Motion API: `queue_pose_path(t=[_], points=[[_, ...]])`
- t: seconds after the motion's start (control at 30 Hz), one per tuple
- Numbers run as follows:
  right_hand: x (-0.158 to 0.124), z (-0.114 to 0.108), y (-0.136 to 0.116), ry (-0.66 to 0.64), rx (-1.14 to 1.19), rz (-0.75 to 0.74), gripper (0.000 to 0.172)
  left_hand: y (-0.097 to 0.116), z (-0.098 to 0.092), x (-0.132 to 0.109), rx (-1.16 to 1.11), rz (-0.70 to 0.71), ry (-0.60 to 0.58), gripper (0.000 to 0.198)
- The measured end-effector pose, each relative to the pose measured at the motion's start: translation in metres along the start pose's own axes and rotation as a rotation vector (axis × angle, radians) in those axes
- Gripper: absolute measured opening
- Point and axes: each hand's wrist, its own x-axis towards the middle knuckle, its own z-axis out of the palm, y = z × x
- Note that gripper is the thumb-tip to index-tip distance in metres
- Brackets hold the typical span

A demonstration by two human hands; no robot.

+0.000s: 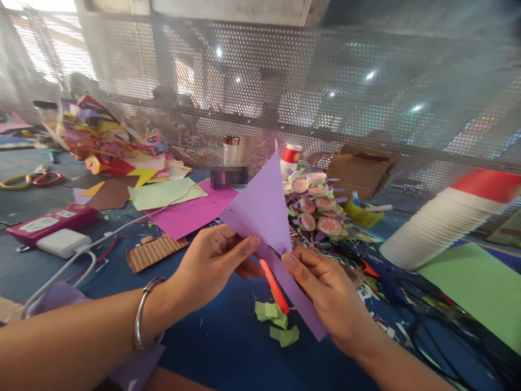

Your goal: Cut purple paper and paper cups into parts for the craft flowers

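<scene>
A sheet of purple paper (260, 201) is held up in front of me, its upper part peaked and a narrow strip hanging down to the right. My left hand (222, 255) pinches its lower left edge between thumb and fingers. Closed on the strip's upper end is my right hand (321, 282), thumb on top. A short dark line shows in the paper between the two thumbs; I cannot tell if it is a slit or a blade. Just below the left fingertips is a slim orange-red object (274, 285), beside small green paper scraps (284, 335).
Stacked paper cups (443, 222) lean at the right by green paper (476, 293) and black cables (423, 336). Behind the hands is a cluster of decorated cup-like pieces (315, 203). Scissors (32, 178), a magenta device (52, 222) and a white charger (63, 242) lie left.
</scene>
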Motion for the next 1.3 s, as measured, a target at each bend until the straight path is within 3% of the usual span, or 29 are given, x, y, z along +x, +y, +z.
queue_pose_path(t=[0.3,1.3], points=[[-0.0002,-0.0013,0.003,0.008,-0.047,0.019,0.046,-0.0047,0.0014,0.0037,-0.094,-0.031,-0.072,0.023],[-0.0009,-0.0027,0.0025,0.002,-0.067,0.009,0.045,-0.0062,0.0014,0.0046,-0.121,-0.035,-0.11,0.022]])
